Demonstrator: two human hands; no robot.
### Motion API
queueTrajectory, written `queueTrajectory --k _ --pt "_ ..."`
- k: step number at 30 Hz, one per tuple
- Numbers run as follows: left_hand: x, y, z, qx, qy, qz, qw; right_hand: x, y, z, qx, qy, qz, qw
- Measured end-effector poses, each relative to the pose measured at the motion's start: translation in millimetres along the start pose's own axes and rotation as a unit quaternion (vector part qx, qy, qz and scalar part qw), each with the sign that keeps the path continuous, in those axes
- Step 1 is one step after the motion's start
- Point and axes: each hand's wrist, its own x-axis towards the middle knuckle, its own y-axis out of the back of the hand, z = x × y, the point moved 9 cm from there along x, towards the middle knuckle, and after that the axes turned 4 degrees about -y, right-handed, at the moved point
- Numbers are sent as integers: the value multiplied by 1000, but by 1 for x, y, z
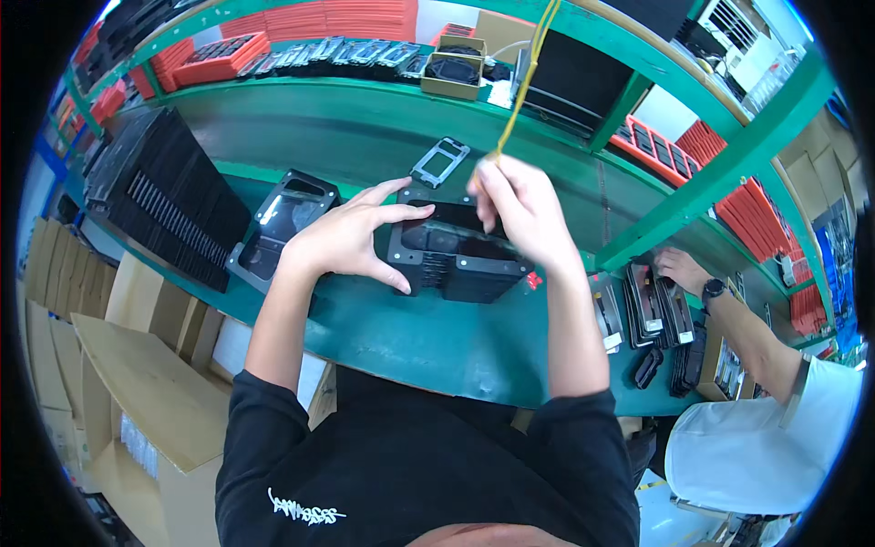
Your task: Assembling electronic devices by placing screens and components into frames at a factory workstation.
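Observation:
A stack of black rectangular trays [483, 278] with corner studs stands on the green bench in front of me. My left hand [342, 235] lies at its left end, fingers spread, with the index finger over the top and the thumb at the near side. Above the right part of the stack is my right hand [524, 205], its fingers curled and slightly blurred. A yellow cord [521, 96] hangs down to that hand; whatever the fingers hold is hidden. Left of the stack lies a black tray with a clear window [287, 223]. Behind it rests a silver-grey frame [441, 162].
A tall stack of black trays [173, 196] stands at the left. Green shelf posts [720, 173] rise on the right. A co-worker's hand [684, 269] reaches among black parts [658, 305]. Cardboard boxes [155, 383] crowd the lower left; orange trays [219, 59] line the back shelf.

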Motion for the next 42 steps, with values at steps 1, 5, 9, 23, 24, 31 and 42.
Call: queueTrajectory --k 1,5,9,23,24,31,42 --pt "1 5 3 1 -23 10 1000 -22 -4 -14 3 30 12 999" --pt "1 2 9 -11 -53 41 998 -97 -27 2 -3 89 28 996" --pt "4 0 7 -10 -54 52 997 -116 -36 34 -39 142 140 979" --pt "-61 75 38 180 33 365 913 -89 29 -36 97 200 218 950" --pt "-79 74 37 186 37 368 910 -94 48 -31 97 193 232 949" --pt "-203 48 -20 205 256 437 838 -99 102 -9 103 167 279 940" --pt "-205 42 -28 139 309 430 837 -108 109 -20 21 166 261 951"
